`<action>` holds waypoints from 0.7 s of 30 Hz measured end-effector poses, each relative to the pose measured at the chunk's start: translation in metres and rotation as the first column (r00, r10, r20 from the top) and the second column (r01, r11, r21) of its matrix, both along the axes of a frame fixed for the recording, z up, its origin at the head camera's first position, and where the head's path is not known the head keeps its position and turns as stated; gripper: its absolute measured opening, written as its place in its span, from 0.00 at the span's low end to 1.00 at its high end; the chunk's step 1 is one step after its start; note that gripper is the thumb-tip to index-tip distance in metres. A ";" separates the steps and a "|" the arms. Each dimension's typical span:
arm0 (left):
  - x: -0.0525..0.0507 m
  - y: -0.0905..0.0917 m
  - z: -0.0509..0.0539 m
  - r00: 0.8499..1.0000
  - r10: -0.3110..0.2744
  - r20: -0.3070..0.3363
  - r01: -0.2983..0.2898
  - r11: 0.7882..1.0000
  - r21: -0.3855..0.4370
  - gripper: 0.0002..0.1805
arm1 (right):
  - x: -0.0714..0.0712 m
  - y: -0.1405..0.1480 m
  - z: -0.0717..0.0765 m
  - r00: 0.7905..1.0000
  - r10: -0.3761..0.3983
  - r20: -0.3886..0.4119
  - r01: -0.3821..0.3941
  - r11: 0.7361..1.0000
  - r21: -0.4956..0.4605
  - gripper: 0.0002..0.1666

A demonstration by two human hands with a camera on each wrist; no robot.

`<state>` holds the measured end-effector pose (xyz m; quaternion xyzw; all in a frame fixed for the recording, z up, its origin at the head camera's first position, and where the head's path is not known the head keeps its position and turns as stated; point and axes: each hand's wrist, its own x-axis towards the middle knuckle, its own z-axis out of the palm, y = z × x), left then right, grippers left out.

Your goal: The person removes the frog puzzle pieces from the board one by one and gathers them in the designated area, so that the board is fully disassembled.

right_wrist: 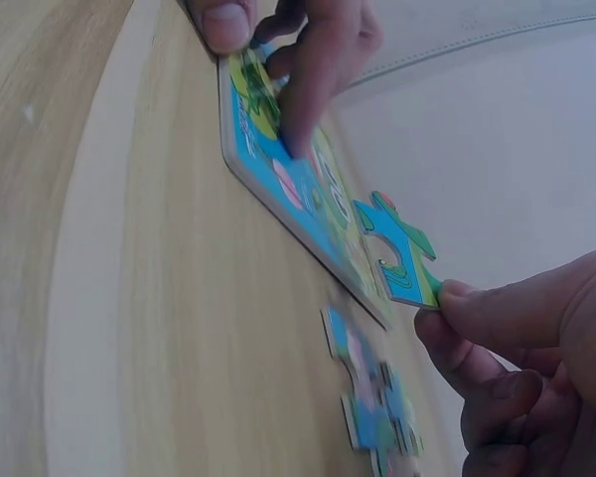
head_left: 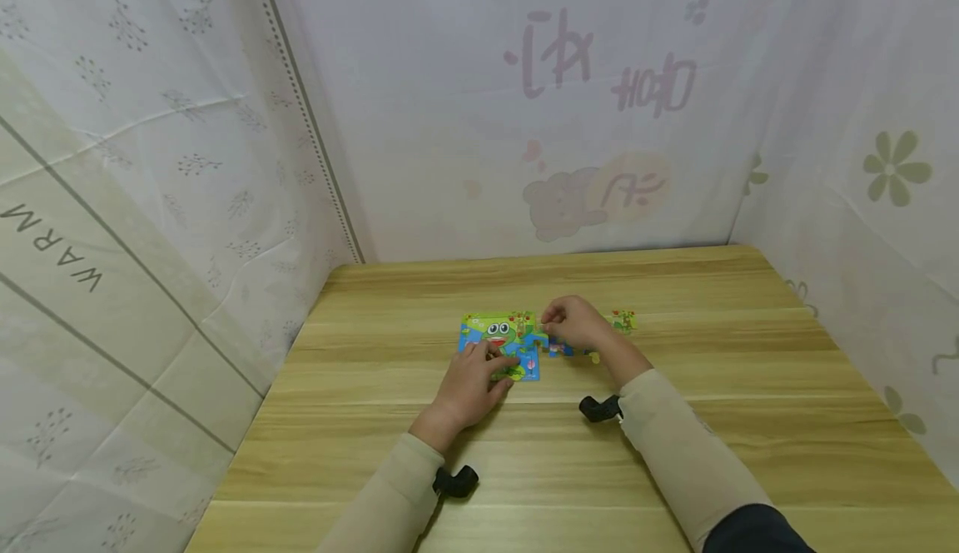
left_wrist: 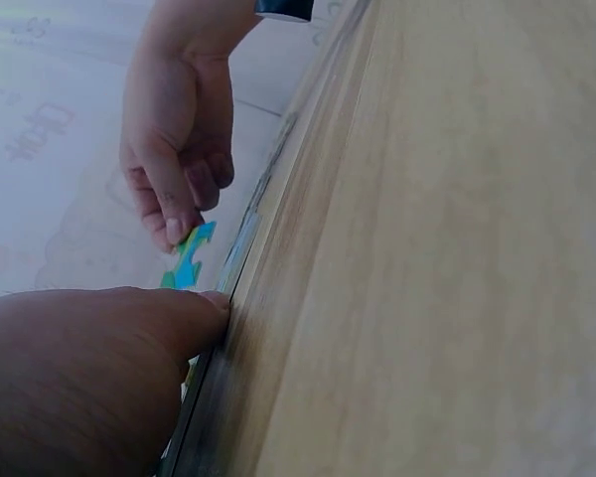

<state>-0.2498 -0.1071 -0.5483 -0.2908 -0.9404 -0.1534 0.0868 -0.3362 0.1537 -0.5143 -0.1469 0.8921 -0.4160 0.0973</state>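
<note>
A frog jigsaw puzzle in green and blue lies flat on the table. My left hand rests on its lower left part, fingers spread and covering some of the picture. Between thumb and forefinger my right hand pinches a blue-and-green puzzle piece. The piece is raised and tilted beside the puzzle's right side, apart from the board in the right wrist view. Below the right hand lie loose puzzle pieces, partly hidden by it in the head view.
Another puzzle piece lies right of the right hand. The wooden table meets a printed cloth backdrop at the back and sides. A black wrist-worn device sits at each sleeve cuff.
</note>
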 end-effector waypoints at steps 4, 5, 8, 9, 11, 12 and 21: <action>0.000 0.000 -0.001 1.000 0.000 -0.003 0.000 1.000 -0.002 0.20 | 0.003 0.010 0.001 1.000 -0.003 0.001 0.003 1.000 -0.015 0.04; 0.000 0.000 -0.001 1.000 0.000 -0.003 0.000 1.000 -0.002 0.20 | 0.004 0.013 0.002 1.000 -0.004 0.004 0.004 1.000 -0.019 0.04; -0.001 0.000 -0.002 1.000 0.002 0.002 -0.002 1.000 -0.003 0.20 | 0.007 0.020 0.003 1.000 -0.006 0.007 0.006 1.000 -0.027 0.04; -0.001 0.000 -0.002 1.000 0.003 0.002 -0.003 1.000 -0.003 0.20 | 0.008 0.022 0.004 1.000 -0.008 0.004 0.008 1.000 -0.024 0.04; -0.001 0.000 -0.002 1.000 0.005 0.001 -0.005 1.000 -0.003 0.20 | 0.010 0.027 0.006 1.000 -0.013 -0.005 0.013 1.000 -0.023 0.04; -0.001 0.000 -0.002 1.000 0.004 0.000 -0.004 1.000 -0.003 0.20 | 0.011 0.029 0.007 1.000 -0.015 -0.011 0.015 1.000 -0.020 0.05; -0.002 -0.001 -0.003 1.000 -0.002 -0.015 0.002 1.000 0.005 0.20 | 0.016 0.051 0.011 0.999 -0.034 -0.016 0.035 0.999 0.012 0.05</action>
